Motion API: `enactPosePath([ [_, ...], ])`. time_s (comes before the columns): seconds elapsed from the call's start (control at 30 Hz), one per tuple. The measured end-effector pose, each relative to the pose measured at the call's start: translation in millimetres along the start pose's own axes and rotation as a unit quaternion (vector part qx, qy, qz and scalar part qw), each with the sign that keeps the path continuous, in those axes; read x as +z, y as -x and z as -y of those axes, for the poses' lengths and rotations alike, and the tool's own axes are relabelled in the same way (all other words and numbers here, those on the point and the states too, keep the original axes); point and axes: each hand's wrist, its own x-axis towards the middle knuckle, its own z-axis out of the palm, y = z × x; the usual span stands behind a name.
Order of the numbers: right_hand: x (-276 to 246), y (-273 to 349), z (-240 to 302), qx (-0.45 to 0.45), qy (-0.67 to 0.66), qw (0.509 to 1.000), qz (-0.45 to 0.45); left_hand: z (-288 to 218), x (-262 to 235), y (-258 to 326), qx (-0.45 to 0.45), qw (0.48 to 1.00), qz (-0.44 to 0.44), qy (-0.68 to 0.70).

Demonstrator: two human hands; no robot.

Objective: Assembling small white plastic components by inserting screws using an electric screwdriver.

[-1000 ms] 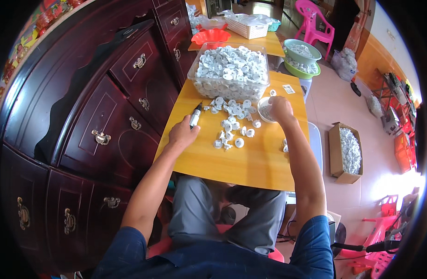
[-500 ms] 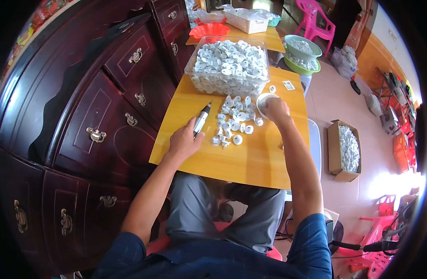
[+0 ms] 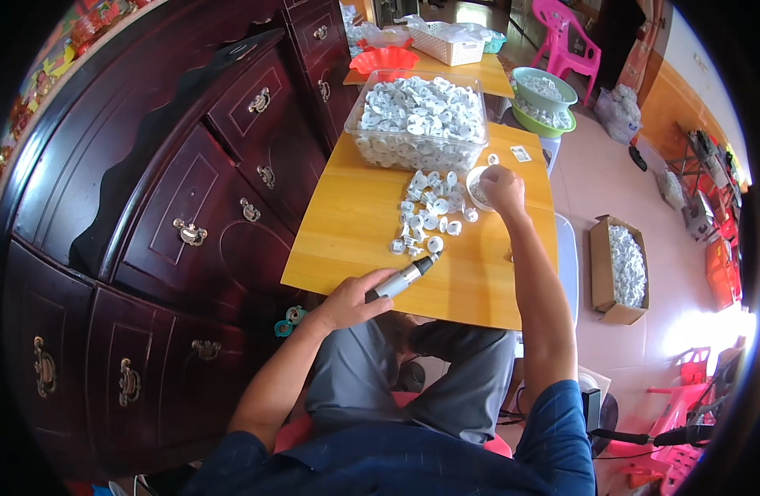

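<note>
My left hand (image 3: 351, 304) is wrapped round a grey and black electric screwdriver (image 3: 398, 282) at the table's near edge. Its tip points up and right, close to a small round white part at the near end of a loose pile of white plastic parts (image 3: 430, 207). My right hand (image 3: 504, 188) is over a small white bowl (image 3: 470, 178) right of the pile, fingers drawn together. Tiny pieces in the bowl are too small to name. Whatever the right fingertips pinch is hidden.
A large clear bin (image 3: 359, 142) heaped with similar white parts stands at the table's far side. One loose part (image 3: 492, 159) and a small printed card (image 3: 521, 154) lie beyond the bowl. Dark drawers (image 3: 194, 198) flank the left; a cardboard box (image 3: 602, 269) is on the floor at right.
My left hand has brought the screwdriver nearer to me and to the right, tilting it toward the pile's near end. My right hand stays at the bowl. The whole view has shifted slightly.
</note>
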Motion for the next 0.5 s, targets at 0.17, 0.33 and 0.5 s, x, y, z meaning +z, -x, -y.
enactPosePath([
  [0.17, -21, 36, 13, 0.102, -0.217, 0.971, -0.021, -11, 3, -6, -0.123, 0.990, 0.073, -0.008],
  [0.33, -25, 92, 4, 0.144, -0.383, 0.912, -0.008, 12, 14, -15, -0.039, 0.988, 0.040, 0.144],
  [0.5, -10, 129, -12, 0.147, -0.426, 0.892, 0.015, 4, 12, -19, -0.101, 0.974, 0.041, 0.198],
])
